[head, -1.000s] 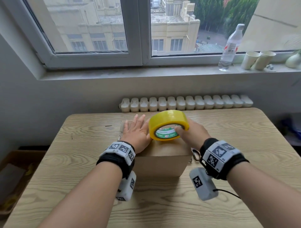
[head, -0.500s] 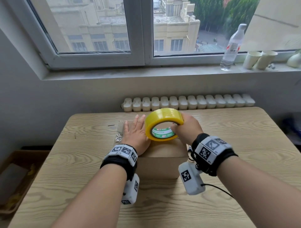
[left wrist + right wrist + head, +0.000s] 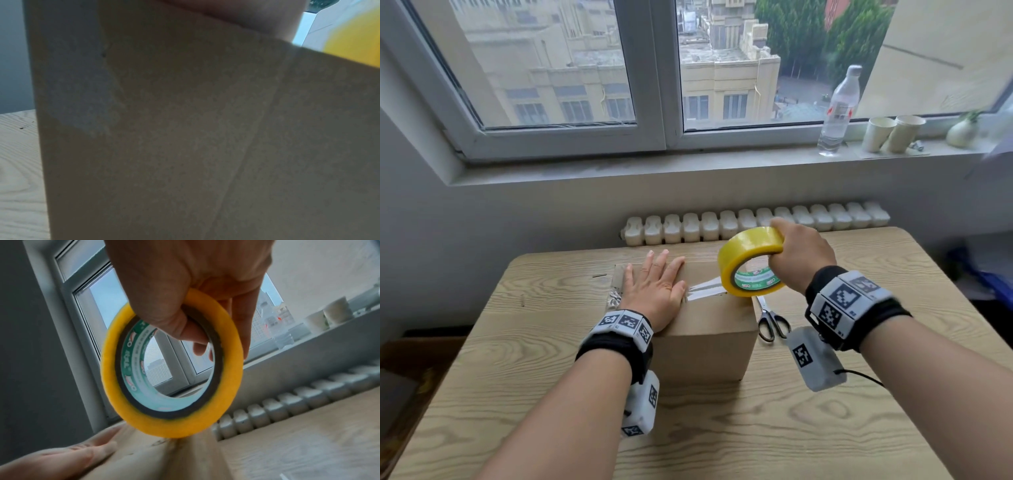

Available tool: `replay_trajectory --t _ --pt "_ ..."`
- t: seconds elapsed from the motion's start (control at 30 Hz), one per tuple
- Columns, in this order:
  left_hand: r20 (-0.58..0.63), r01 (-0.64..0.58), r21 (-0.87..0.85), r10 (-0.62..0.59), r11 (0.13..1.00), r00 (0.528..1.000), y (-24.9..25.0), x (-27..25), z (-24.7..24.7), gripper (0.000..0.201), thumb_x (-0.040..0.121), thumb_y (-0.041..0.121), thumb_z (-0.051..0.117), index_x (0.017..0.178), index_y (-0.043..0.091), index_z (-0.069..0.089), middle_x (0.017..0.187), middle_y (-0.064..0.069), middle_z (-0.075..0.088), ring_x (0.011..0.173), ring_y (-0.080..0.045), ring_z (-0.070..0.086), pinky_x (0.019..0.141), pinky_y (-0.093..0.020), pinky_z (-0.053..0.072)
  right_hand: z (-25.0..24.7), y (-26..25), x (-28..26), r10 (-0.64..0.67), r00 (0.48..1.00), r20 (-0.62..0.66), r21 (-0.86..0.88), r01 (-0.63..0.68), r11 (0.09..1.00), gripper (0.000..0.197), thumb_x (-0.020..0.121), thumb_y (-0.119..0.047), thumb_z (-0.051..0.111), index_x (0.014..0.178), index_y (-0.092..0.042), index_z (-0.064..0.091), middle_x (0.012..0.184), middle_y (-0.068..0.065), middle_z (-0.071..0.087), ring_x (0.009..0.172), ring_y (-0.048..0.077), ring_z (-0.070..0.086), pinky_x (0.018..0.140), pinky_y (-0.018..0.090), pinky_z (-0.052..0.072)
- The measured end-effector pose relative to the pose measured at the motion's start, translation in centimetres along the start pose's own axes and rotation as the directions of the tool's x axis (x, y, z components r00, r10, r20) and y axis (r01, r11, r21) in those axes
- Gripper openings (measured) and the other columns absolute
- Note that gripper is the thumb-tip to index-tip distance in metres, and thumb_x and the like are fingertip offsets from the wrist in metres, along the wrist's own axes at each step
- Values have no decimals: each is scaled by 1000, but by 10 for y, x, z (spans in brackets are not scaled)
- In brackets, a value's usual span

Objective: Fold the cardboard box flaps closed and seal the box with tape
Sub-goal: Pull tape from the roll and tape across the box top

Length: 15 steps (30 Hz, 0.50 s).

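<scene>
**Running the tape across the box top**

The cardboard box (image 3: 705, 329) sits near the middle of the wooden table (image 3: 859, 428), flaps folded down. The left hand (image 3: 654, 287) lies flat with fingers straight on the left part of the lid, pinning the start of the tape strip (image 3: 705, 290). The right hand (image 3: 799, 260) grips the yellow tape roll (image 3: 751, 262), fingers hooked through its core, at the box's right top edge; the drawn strip spans from palm to roll.

To do this well, judging from the layout: keep the roll low and the strip taut, follow the flap seam, and press firmly with the left palm so the end does not lift. Carry the tape over the right edge and down the side before cutting. The scissors (image 3: 772, 320) lie just right of the box, within reach.
</scene>
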State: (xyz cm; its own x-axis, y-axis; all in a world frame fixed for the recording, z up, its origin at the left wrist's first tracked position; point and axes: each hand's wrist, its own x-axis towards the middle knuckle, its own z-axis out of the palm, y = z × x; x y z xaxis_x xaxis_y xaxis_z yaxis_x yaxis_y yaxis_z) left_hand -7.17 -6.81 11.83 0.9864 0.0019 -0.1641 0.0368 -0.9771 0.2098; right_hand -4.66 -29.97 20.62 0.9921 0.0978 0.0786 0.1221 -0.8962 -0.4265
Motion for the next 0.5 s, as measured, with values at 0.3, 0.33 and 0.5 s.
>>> replay_trajectory --t 0.3,0.33,0.5 --pt "1 0 30 0 1000 1000 0 2 2 55 98 51 18 150 42 3 161 11 -8 148 -14 -15 118 -48 -11 -11 18 -7 -7 1000 -14 -78 6 997 21 73 -6 53 87 -21 50 78 1 55 78 28 52 67 31 36" --pt "2 2 32 -3 999 1000 0 2 2 55 98 51 18 150 42 3 161 11 -8 148 -14 -15 118 -48 -11 -12 22 -8 0 1000 -18 -86 -1 996 21 73 -6 53 88 -21 52 77 0 55 78 28 52 67 31 36" --pt "3 -2 28 2 1000 1000 3 4 3 56 98 52 18 150 42 3 161 10 -9 148 -14 -16 118 -48 -11 -9 33 -12 3 1000 -17 -118 -5 993 21 75 -6 54 88 -21 50 67 -6 47 74 26 51 65 31 35"
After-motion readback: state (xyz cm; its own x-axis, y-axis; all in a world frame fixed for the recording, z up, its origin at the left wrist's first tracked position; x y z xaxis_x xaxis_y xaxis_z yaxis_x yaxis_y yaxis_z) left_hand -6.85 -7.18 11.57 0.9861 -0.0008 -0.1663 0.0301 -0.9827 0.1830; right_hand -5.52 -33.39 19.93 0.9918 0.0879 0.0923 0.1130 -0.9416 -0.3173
